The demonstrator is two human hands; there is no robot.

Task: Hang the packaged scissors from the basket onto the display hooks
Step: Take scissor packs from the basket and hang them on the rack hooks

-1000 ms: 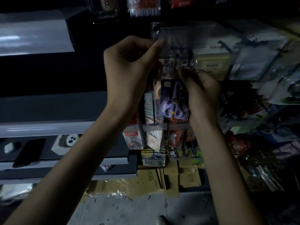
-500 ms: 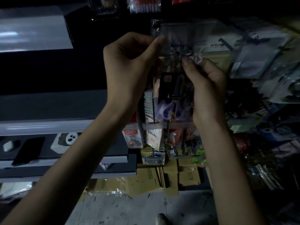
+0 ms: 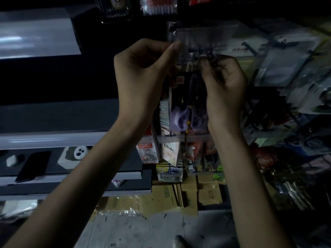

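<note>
The packaged scissors (image 3: 187, 111) hung upright between your two hands at the front of the display. The clear pack on its dark card held one pair, purple handles at the bottom and blades pointing up. Your left hand (image 3: 143, 77) pinched the clear plastic at the pack's upper left edge between thumb and curled fingers. Your right hand (image 3: 224, 86) was curled too, its fingertips pinching the top of the pack just under the dark display hook (image 3: 200, 50). In the dim light I cannot tell whether the pack's hole was on the hook. A larger clear packet (image 3: 204, 34) hung directly behind and above the hook, crowding the spot where your fingers worked. More bagged goods (image 3: 286, 61) hung close on the right, and a row of red-and-white packets (image 3: 159, 6) hung higher up. Below the scissors a pale rail (image 3: 172, 138) crossed the display. Under it stood a red-and-white box (image 3: 146, 152) beside other small packs. To the left ran grey shelves (image 3: 44, 139). One of them carried a dark flat slab (image 3: 33, 166) and a white piece with three dark holes (image 3: 80, 152). Flattened cardboard (image 3: 161, 196) lay on the stained grey floor (image 3: 143, 230) at the foot of the display, and the toe of a shoe (image 3: 177, 241) showed at the bottom edge. The room was dark, so much of the stock was hard to read.
</note>
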